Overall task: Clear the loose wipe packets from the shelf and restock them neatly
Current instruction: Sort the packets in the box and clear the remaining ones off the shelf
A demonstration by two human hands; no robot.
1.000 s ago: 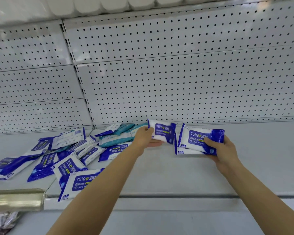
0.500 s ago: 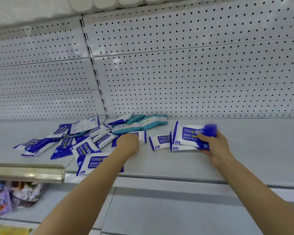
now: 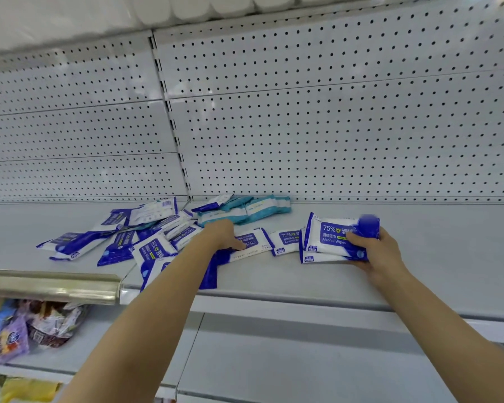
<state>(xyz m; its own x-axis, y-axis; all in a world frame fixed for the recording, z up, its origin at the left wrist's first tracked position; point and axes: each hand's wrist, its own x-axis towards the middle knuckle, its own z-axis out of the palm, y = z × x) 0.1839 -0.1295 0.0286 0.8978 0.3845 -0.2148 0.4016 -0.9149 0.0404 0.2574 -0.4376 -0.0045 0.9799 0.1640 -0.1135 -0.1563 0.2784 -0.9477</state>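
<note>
I see the shelf point(image 3: 346, 280) carrying a loose heap point(image 3: 134, 237) of blue-and-white packets, with teal packets point(image 3: 245, 210) just beyond my left fingers. My right hand point(image 3: 376, 251) grips a small stack point(image 3: 329, 239), thumb across the front, fingers curled behind; the top label reads "75%" and "Alcohol Wipes". My left hand point(image 3: 221, 235) rests on an upside-down packet point(image 3: 250, 242), thumb stretched along it; I cannot tell whether the fingers pinch. One more packet point(image 3: 285, 241) lies between both thumbs.
</note>
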